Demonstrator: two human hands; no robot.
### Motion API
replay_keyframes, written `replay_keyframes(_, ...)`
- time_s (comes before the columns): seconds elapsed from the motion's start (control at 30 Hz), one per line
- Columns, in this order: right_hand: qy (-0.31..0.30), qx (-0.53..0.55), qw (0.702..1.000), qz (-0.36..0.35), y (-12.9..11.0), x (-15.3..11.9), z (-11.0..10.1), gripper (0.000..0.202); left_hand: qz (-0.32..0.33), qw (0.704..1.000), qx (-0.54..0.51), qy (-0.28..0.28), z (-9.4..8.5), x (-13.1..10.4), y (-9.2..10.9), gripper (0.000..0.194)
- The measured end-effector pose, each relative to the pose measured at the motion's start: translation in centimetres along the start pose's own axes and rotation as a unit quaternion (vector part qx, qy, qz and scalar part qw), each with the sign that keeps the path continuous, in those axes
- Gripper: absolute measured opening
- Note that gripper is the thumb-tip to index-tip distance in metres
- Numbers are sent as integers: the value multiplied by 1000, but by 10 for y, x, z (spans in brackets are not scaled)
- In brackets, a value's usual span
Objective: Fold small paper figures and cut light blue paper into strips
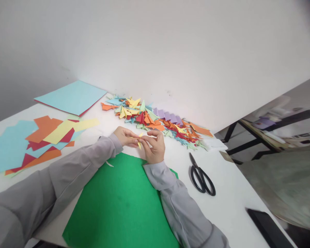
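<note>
We have just one view — worn on the head, facing forward and down over the table from close above, tilted, with the wall filling its top.

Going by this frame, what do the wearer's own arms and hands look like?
Both arms wear long, loose, plain light-grey sleeves, creased, with seamed cuffs at the wrists. The left hand and right hand are bare: no gloves or cables show.
</note>
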State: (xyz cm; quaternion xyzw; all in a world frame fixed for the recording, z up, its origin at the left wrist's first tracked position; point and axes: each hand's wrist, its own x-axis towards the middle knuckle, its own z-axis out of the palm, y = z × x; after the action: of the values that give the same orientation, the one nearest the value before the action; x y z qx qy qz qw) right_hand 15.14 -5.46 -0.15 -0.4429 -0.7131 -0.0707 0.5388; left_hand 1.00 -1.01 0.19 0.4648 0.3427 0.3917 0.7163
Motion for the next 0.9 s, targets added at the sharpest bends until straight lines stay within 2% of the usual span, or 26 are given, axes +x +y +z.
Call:
replay_keyframes(0.07,9,13,1000,5,-3,0,-1,3,9,1000,-6,6,0,1,0,36)
replay_keyframes(0.13,15,40,998,36,-5,0,-1,12,18,1000,-17,14,1,1,0,36)
replay_keyframes(0.23,54,119,980,153,-4,-1,0,17,18,999,-29,18,2,2,2,37)
replay_keyframes(0.27,78,155,963,207,-2,-2,1,19,15,999,-29,15,3,1,2,38)
replay_keyframes(0.33,120,235,910,319,5,-2,3,24,8,1000,-30,5,3,0,3,37)
replay_keyframes(0.4,105,317,847,414,12,-1,5,26,1,1000,-28,-5,3,0,4,37)
replay_keyframes(0.47,53,369,802,467,17,0,6,23,-6,1000,-23,-14,3,-1,3,37)
replay_keyframes(0.57,-2,397,782,480,18,1,5,20,-15,1000,-13,-23,2,-1,3,38)
replay_keyframes(0.8,-76,407,780,469,7,3,0,20,-27,998,21,-53,2,-3,5,36)
replay_keyframes(0.9,-88,405,784,462,8,2,1,20,-23,997,36,-60,2,-3,4,32)
